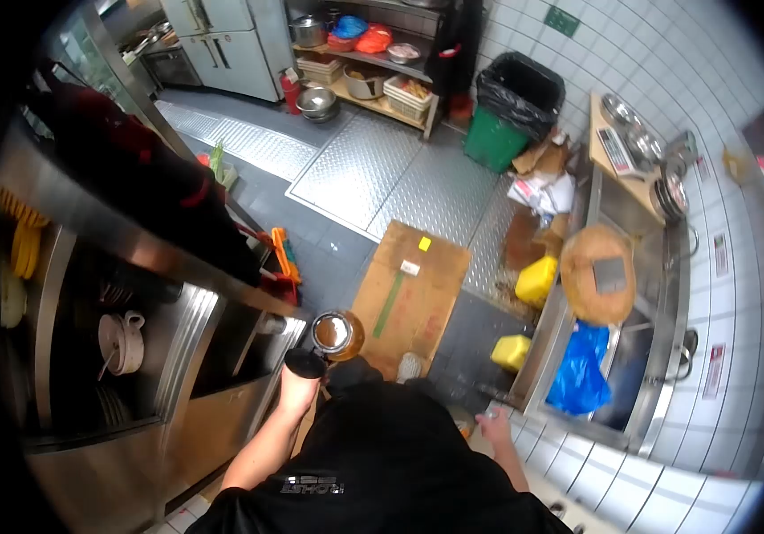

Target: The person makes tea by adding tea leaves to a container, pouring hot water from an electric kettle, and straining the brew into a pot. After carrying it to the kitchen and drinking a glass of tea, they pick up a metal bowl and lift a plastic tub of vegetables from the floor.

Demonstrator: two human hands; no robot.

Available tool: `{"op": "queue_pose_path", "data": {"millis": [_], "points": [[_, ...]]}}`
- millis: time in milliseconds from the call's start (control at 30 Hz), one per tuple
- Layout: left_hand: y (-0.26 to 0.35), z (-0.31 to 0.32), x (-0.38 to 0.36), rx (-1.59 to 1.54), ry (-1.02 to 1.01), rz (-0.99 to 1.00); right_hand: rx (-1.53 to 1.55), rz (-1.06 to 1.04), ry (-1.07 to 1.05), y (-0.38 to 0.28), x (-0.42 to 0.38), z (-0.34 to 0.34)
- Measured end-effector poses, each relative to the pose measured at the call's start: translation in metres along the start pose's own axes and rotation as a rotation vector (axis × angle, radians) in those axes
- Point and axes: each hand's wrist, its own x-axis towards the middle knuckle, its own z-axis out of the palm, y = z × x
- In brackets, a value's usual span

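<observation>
My left hand is closed round the black handle of a round glass jug with a shiny rim and brownish contents. It holds the jug out in front of my body, above the floor beside the steel counter. Low on the other side, my right hand hangs near a tiled ledge, its fingers loosely apart with nothing visible in them. Close to its fingertips, partly behind my body, is a small rounded thing that I cannot make out.
A flattened cardboard sheet lies on the floor ahead. To the right, a steel sink holds a blue plastic bag beside a round wooden board; yellow jugs stand below. A green bin and shelves are farther off.
</observation>
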Motion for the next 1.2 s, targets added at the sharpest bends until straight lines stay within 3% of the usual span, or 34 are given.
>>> {"op": "queue_pose_path", "data": {"millis": [33, 100, 167, 233, 333, 400, 433, 467, 533, 567, 633, 700, 800, 900, 1033, 1067, 1100, 1167, 1200], "points": [[0.002, 0.010, 0.013, -0.064, 0.071, -0.057, -0.087, -0.165, 0.073, 0.008, 0.063, -0.006], [0.011, 0.016, 0.045, -0.051, 0.030, -0.070, -0.185, -0.543, 0.246, -0.072, 0.127, -0.036], [0.007, 0.024, 0.082, -0.076, 0.091, -0.051, -0.012, -0.208, 0.020, -0.207, 0.140, -0.069], [0.025, 0.037, 0.125, -0.122, 0.145, -0.085, -0.138, -0.448, 0.141, -0.224, 0.226, -0.072], [0.025, 0.043, 0.195, -0.195, 0.231, -0.094, -0.129, -0.360, 0.108, -0.317, 0.252, -0.071], [0.039, 0.045, 0.249, -0.165, 0.214, -0.044, -0.217, -0.272, 0.098, -0.332, 0.289, -0.055], [0.048, 0.043, 0.278, -0.147, 0.201, -0.018, -0.188, -0.171, 0.026, -0.409, 0.241, -0.050], [0.051, 0.041, 0.307, -0.144, 0.178, -0.013, -0.394, -0.267, 0.107, -0.360, 0.294, -0.035], [0.044, 0.034, 0.370, 0.040, 0.209, 0.106, -0.408, 0.040, -0.044, -0.391, 0.289, -0.012], [0.044, 0.032, 0.399, 0.130, 0.225, 0.164, -0.502, -0.038, -0.026, -0.374, 0.305, 0.000], [0.093, 0.033, 0.448, 0.003, 0.194, 0.000, -0.535, 0.103, -0.170, -0.423, 0.296, 0.010], [0.114, 0.034, 0.494, -0.075, 0.241, 0.005, -0.514, -0.039, -0.218, -0.420, 0.316, 0.016], [0.128, 0.035, 0.564, -0.307, 0.327, 0.074, -0.323, 0.124, -0.310, -0.507, 0.339, 0.024], [0.141, 0.024, 0.627, -0.268, 0.328, 0.015, -0.285, 0.260, -0.315, -0.609, 0.385, 0.037], [0.163, 0.017, 0.693, -0.151, 0.432, -0.047, -0.341, 0.286, -0.327, -0.654, 0.549, 0.066], [0.198, 0.025, 0.705, -0.115, 0.491, -0.155, -0.380, 0.299, -0.325, -0.672, 0.597, 0.073], [0.205, 0.029, 0.715, -0.175, 0.544, -0.142, -0.482, 0.168, -0.298, -0.701, 0.638, 0.078], [0.213, 0.030, 0.739, -0.292, 0.650, -0.094, -0.845, -0.347, -0.129, -0.804, 0.690, 0.090], [0.211, 0.026, 0.751, -0.390, 0.697, -0.155, -0.706, -0.250, -0.203, -0.863, 0.720, 0.097]]}}
